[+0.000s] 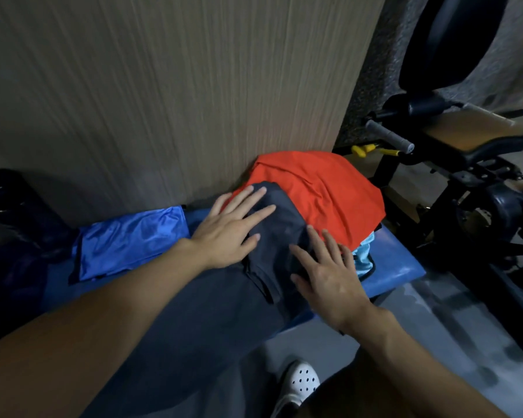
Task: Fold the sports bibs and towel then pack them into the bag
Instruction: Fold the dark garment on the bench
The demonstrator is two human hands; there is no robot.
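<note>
A dark navy cloth (280, 233) lies bunched on my knee and against the blue bench (396, 267). My left hand (233, 227) presses flat on its left side with straight, spread fingers. On the cloth's right side rests my right hand (326, 273), fingers also straight. An orange-red bib (323, 191) lies spread behind the dark cloth. A light blue piece (364, 254) peeks out under the orange one. A folded shiny blue bib (133, 239) sits on the bench to the left. The bag is not clearly in view.
A wood-grain wall panel (163, 101) rises right behind the bench. Black gym equipment with a padded seat (471, 137) and grey handle (390, 137) stands to the right. A dark object (9, 200) sits at the far left. My white shoe (302, 381) is on the grey floor.
</note>
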